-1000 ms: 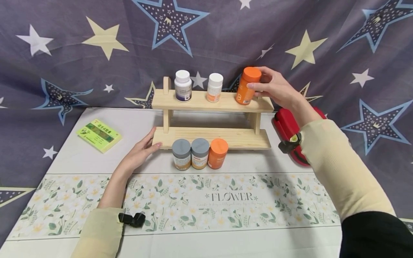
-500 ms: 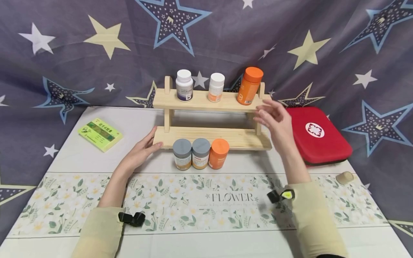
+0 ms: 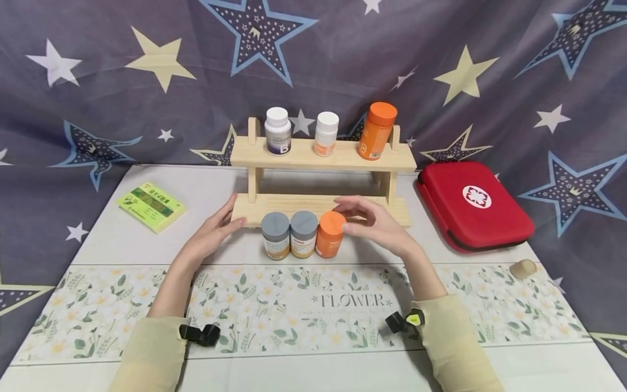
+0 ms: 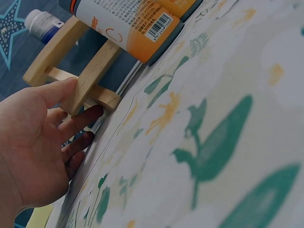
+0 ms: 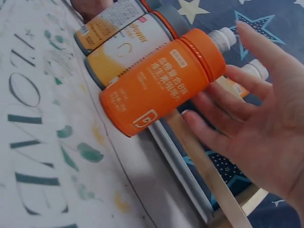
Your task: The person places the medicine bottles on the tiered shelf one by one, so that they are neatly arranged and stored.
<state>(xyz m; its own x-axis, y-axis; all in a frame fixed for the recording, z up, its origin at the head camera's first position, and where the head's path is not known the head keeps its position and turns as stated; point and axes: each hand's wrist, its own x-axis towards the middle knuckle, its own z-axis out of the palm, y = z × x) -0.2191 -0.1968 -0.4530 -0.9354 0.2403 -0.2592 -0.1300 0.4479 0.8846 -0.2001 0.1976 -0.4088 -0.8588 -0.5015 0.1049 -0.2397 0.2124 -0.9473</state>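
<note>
Right hand has come from the right end of the two-tier wooden rack to the near orange supplement bottle, fingers parted, not gripping, right of two grey-lidded bottles. The left hand grips the rack's left end, likely steadying it.

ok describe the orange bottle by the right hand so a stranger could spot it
Find the two-tier wooden shelf, then the row of three bottles before its lower board. The orange bottle ends that row at the right; its lid is orange, but both neighbours have grey lids.
</note>
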